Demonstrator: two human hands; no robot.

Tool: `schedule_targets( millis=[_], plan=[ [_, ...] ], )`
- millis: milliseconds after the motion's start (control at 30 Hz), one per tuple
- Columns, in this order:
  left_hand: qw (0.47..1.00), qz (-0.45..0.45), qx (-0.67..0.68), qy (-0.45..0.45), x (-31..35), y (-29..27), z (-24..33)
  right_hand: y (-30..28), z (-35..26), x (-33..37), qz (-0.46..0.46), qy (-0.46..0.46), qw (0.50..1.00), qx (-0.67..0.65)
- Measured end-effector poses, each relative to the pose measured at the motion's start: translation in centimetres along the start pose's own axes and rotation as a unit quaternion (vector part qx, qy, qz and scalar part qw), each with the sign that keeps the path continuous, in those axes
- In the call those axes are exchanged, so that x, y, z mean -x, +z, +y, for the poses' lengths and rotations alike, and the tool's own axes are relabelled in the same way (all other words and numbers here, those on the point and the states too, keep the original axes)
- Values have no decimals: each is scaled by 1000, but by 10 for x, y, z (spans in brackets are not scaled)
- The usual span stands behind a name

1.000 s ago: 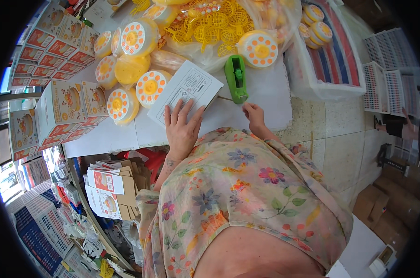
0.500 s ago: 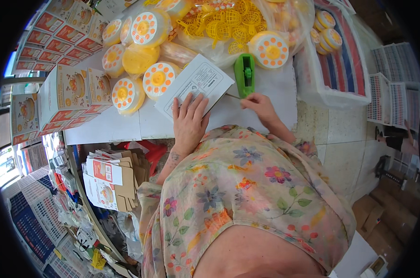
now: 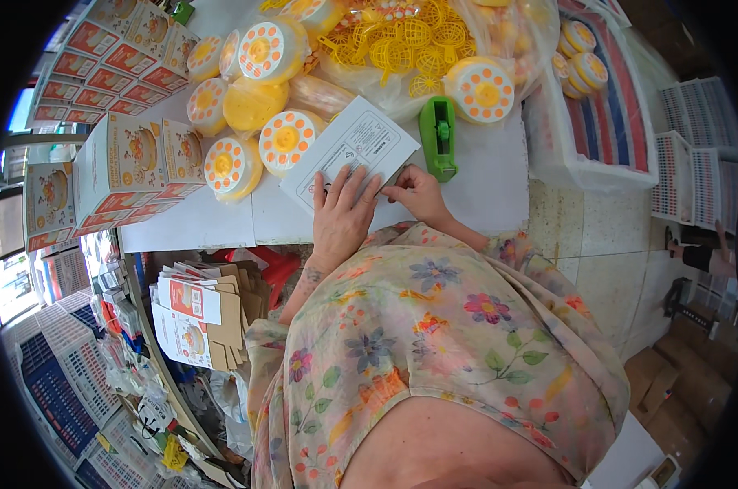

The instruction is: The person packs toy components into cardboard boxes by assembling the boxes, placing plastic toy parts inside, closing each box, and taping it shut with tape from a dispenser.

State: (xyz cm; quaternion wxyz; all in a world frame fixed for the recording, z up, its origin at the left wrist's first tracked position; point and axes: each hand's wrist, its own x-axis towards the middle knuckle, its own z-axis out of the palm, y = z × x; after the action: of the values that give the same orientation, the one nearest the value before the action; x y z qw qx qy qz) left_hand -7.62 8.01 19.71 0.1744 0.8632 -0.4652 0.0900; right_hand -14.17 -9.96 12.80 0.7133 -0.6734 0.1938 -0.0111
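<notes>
A white cardboard box point(image 3: 367, 138) with printed sides lies slanted on the white table in front of me. My left hand point(image 3: 344, 208) rests flat on its top near the front edge, fingers stretched out. Against the box's right end, my right hand point(image 3: 416, 196) has its thumb and fingers pinched together; what is between them is hidden. A green tape dispenser point(image 3: 440, 138) stands just right of the box. To the left sit yellow round toys point(image 3: 287, 140) with white, orange-dotted faces, in clear wrap.
Yellow openwork plastic pieces point(image 3: 393, 53) lie in clear bags at the table's back. Printed boxes point(image 3: 124, 163) are stacked at the left. Below the table edge are flattened cartons point(image 3: 193, 314). A striped, plastic-lined container point(image 3: 597, 106) with more yellow toys stands at the right.
My right hand has moved left, from beside the box to against its right end; the thin strip seen between them no longer shows. My left hand stays on the box.
</notes>
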Motion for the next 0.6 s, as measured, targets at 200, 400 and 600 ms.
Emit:
schedule_targets(
  millis=[200, 400, 600],
  plan=[
    [999, -14, 41, -1, 6, -3, -7, -29, 53, -28, 64, -90, 958, 265],
    [772, 289, 385, -416, 22, 1, -39, -49, 28, -35, 66, 73, 991, -87],
    [449, 147, 712, -519, 19, -49, -47, -41, -83, 2, -42, 111, 992, -44]
  ],
)
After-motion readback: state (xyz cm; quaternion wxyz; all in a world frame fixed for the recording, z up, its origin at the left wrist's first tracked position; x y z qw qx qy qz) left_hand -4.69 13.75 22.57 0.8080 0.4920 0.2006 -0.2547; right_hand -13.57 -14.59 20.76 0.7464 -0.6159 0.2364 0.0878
